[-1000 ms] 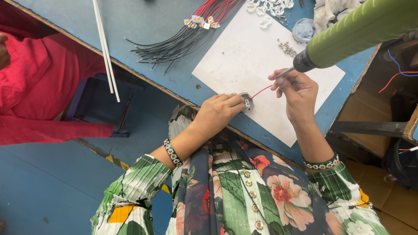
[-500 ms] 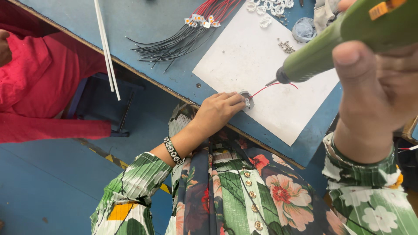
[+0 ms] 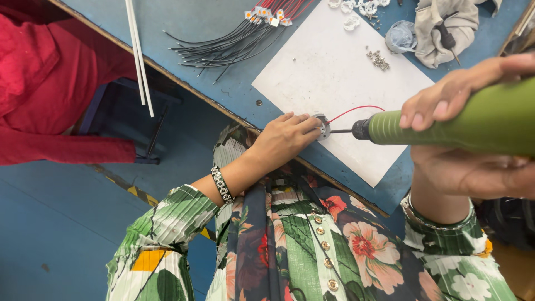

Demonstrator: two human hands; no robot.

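My left hand (image 3: 287, 136) pins the small round part (image 3: 321, 126) to the counter (image 3: 223, 28), fingers closed on it, so it stays steady; my right hand (image 3: 468, 139) is wrapped tight around the green screwdriver (image 3: 446, 125).

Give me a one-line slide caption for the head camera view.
Left hand steadies a small round part; right hand aims a green electric screwdriver.

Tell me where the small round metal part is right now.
In the head view, the small round metal part sits on the white sheet near the table's front edge, pinned by the left hand, with the green power screwdriver tip at its right.
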